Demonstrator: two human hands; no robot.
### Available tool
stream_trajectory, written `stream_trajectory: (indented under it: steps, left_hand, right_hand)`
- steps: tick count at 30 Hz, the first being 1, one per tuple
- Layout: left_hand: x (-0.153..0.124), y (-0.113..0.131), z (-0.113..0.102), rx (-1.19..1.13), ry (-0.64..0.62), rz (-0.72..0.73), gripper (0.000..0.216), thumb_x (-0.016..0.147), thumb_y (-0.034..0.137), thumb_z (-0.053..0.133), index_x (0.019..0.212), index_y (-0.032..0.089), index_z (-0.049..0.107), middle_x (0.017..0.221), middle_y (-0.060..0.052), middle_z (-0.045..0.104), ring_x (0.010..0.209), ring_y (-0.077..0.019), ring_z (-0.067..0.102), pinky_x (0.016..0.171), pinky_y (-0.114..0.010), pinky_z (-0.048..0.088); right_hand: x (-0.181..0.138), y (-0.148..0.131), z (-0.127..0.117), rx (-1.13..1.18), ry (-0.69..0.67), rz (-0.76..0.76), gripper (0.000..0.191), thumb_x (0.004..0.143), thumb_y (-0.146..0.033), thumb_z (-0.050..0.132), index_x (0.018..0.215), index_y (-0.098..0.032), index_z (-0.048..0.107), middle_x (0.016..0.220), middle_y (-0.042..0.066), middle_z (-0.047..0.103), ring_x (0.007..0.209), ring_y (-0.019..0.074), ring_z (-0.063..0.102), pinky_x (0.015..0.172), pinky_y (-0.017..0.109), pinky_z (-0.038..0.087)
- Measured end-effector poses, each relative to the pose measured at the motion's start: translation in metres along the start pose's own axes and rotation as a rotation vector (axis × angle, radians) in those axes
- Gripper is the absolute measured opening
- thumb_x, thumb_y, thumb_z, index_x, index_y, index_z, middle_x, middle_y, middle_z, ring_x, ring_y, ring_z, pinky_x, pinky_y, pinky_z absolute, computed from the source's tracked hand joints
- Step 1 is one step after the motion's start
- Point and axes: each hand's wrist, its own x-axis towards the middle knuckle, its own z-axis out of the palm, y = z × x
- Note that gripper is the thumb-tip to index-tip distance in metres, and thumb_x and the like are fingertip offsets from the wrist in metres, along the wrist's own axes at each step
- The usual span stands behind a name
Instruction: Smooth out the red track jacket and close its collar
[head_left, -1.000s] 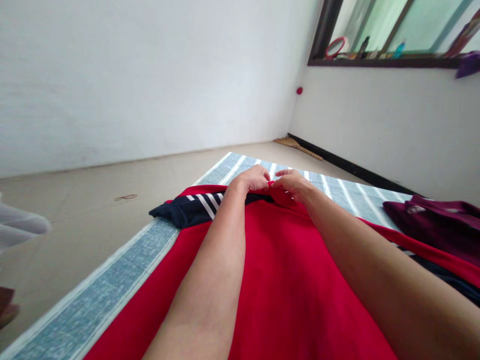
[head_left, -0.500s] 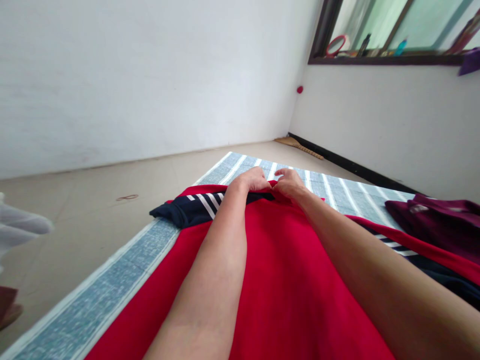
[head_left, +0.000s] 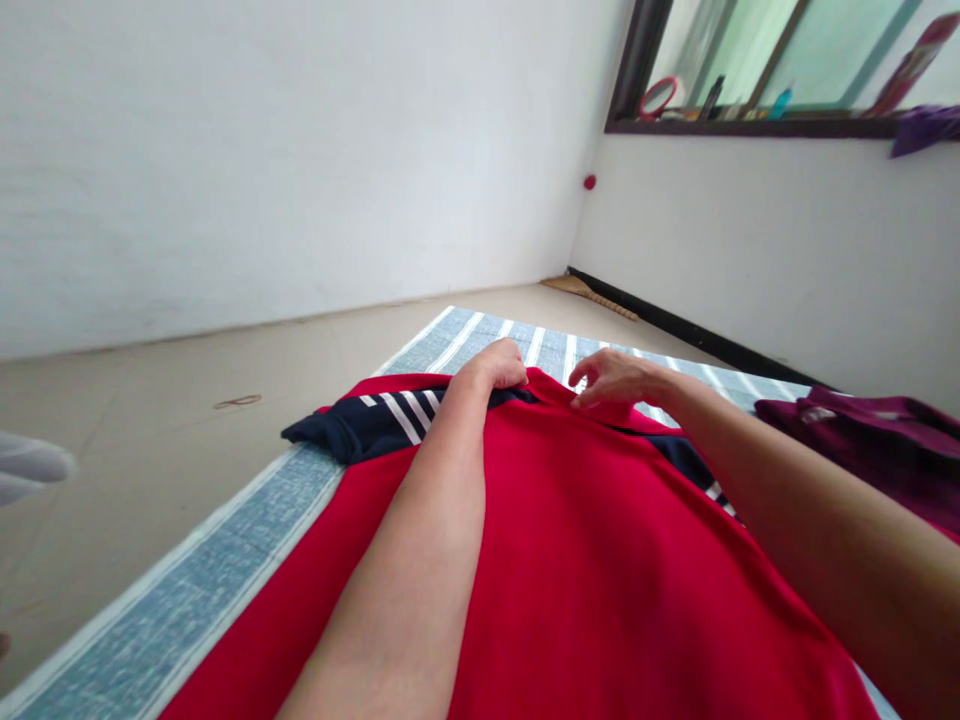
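Note:
A red jacket (head_left: 570, 540) with navy, white-striped shoulder panels (head_left: 390, 418) lies spread out in front of me. At its far edge, around the collar, my left hand (head_left: 501, 364) is closed on the red cloth; its fingertips are partly hidden. My right hand (head_left: 613, 378) hovers at the same collar edge, a short way to the right. Its thumb and fingers are apart, with nothing held between them. Part of the right shoulder panel is hidden under my right forearm.
Beneath the jacket is a blue-and-white striped cloth (head_left: 247, 540). A folded maroon garment (head_left: 862, 430) lies at the right. On the tiled floor to the left is a small brown loop (head_left: 238, 402). A broom (head_left: 589, 292) rests by the wall corner, and a mirror (head_left: 658, 98) stands on the windowsill.
My right hand has let go of the collar and moved right, its fingers spreading. My left hand stays closed on the cloth. The jacket's right shoulder area has shifted, and the view has turned slightly right.

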Motion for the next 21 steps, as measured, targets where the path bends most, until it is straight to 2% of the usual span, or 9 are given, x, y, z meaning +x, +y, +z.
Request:
stream_trajectory:
  steps: [3,5,7,10,13,18,21]
  left_hand:
    - [-0.003,0.013,-0.009,0.033,0.046,0.035,0.022,0.062,0.01,0.066,0.082,0.01,0.072,0.067,-0.003,0.065,0.06,-0.0146,0.057,0.051,-0.021,0.038]
    - [-0.004,0.024,-0.013,0.014,0.065,0.113,0.032,0.061,0.008,0.067,0.093,0.013,0.071,0.079,-0.003,0.069,0.069,-0.0146,0.06,0.056,-0.019,0.04]
    - [-0.004,0.036,-0.013,-0.023,0.01,0.214,0.039,0.062,0.006,0.066,0.1,0.013,0.07,0.085,-0.003,0.07,0.071,-0.0141,0.061,0.058,-0.017,0.041]
    - [-0.003,0.05,-0.004,-0.004,-0.139,0.294,0.04,0.061,0.004,0.063,0.1,0.012,0.071,0.079,-0.003,0.07,0.064,-0.0143,0.061,0.054,-0.019,0.041]
    - [-0.001,0.057,0.006,0.02,-0.222,0.318,0.035,0.062,0.005,0.06,0.092,0.015,0.073,0.069,-0.002,0.068,0.057,-0.0141,0.058,0.05,-0.02,0.039]
    - [0.002,0.06,0.015,0.017,-0.263,0.297,0.03,0.063,0.008,0.06,0.089,0.014,0.074,0.053,-0.001,0.061,0.051,-0.0151,0.055,0.049,-0.023,0.038]
    - [0.001,0.061,0.016,0.012,-0.256,0.29,0.028,0.06,0.009,0.063,0.085,0.014,0.074,0.051,-0.001,0.059,0.05,-0.0149,0.053,0.049,-0.024,0.036]
  right_hand:
    - [-0.018,0.006,-0.003,-0.045,-0.036,-0.052,0.032,0.067,-0.031,0.068,0.097,-0.018,0.071,0.082,0.002,0.068,0.069,0.0149,0.058,0.056,0.022,0.04]
    - [-0.027,0.009,-0.002,-0.069,-0.042,-0.097,0.032,0.068,-0.028,0.065,0.098,-0.019,0.07,0.079,0.0,0.067,0.068,0.0138,0.058,0.058,0.022,0.039]
    - [-0.033,0.011,0.001,-0.123,-0.025,-0.144,0.032,0.067,-0.023,0.063,0.099,-0.02,0.069,0.076,-0.001,0.066,0.067,0.0133,0.057,0.058,0.022,0.038]
    - [-0.036,0.014,0.006,-0.2,0.008,-0.191,0.036,0.067,-0.017,0.058,0.101,-0.021,0.068,0.075,0.0,0.066,0.067,0.0136,0.057,0.058,0.022,0.037]
    - [-0.036,0.015,0.01,-0.232,0.03,-0.206,0.035,0.07,-0.015,0.055,0.101,-0.021,0.068,0.079,0.001,0.068,0.068,0.014,0.058,0.059,0.022,0.036]
    - [-0.039,0.016,0.013,-0.359,0.124,-0.198,0.016,0.074,-0.017,0.054,0.082,-0.018,0.068,0.071,0.005,0.065,0.064,0.0159,0.055,0.055,0.026,0.03]
    - [-0.044,0.02,0.016,-0.482,0.223,-0.181,0.012,0.077,-0.019,0.054,0.08,-0.019,0.065,0.074,0.005,0.065,0.065,0.0155,0.055,0.055,0.026,0.03]
